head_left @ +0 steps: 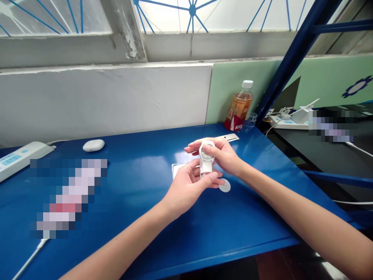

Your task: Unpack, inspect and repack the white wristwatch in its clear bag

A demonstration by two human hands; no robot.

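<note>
No wording can be read — the print on the orange-and-red label (236, 112) of the drink bottle (239, 103) is too small and blurred. One sign shows: a dark-blue gear emblem (357, 86) on the green panel (323, 79).

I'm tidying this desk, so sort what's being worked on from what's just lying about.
In use:
white watch, held by left hand and right hand
round disc nearby, possibly

Lying about, it seems:
drink bottle
earbud case
power strip at left
</note>
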